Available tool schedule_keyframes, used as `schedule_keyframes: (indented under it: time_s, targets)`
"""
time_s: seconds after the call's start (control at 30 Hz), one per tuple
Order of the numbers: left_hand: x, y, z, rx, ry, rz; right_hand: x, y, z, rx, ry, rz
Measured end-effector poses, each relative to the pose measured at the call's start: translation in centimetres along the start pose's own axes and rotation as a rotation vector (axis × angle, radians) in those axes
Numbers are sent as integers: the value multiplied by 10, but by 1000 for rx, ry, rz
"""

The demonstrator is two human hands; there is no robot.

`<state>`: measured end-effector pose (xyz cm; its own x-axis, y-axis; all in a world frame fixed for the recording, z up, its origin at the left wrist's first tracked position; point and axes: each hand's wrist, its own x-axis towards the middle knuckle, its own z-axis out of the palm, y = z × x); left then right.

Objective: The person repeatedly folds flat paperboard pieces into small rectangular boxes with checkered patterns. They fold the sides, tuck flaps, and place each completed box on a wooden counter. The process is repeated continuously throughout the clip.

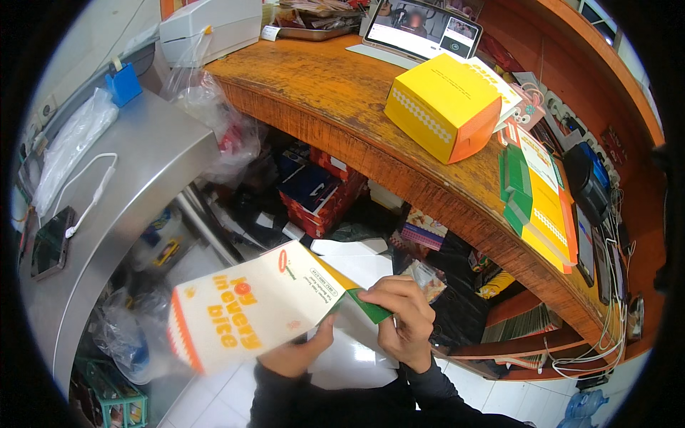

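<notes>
A partly folded cardboard food box (235, 307), white with yellow and orange print, is tilted in front of me over my lap. My left hand (303, 351) grips its near edge from below, the thumb at the side and the other fingers hidden behind the panel. At the box's right end, my right hand (405, 314) has its fingers closed on a green flap (369, 309). A yellow side panel (327, 265) shows beyond the white face. On the wooden desk (307, 82) stands a folded yellow box (439, 107) with an orange side.
Flattened cartons (539, 200) are stacked on the desk at right, near tangled white cables (606, 321). A tablet (424, 32) stands at the back. The steel counter (160, 135) at left carries a phone (53, 242) and a blue tape dispenser (124, 84).
</notes>
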<state>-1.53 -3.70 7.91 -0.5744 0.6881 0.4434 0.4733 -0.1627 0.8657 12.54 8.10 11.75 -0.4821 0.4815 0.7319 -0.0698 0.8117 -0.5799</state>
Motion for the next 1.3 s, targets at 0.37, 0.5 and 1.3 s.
schedule_keyframes:
  time_s: [0.37, 0.5, 1.3]
  targets:
    - [-4, 8, 13, 806, 75, 294, -7, -15, 6, 238, 42, 119]
    - [0, 11, 14, 722, 61, 293, -9, -12, 6, 221, 30, 59]
    - [5, 4, 17, -1185, 147, -561, -1, -18, -1, -409, 109, 22]
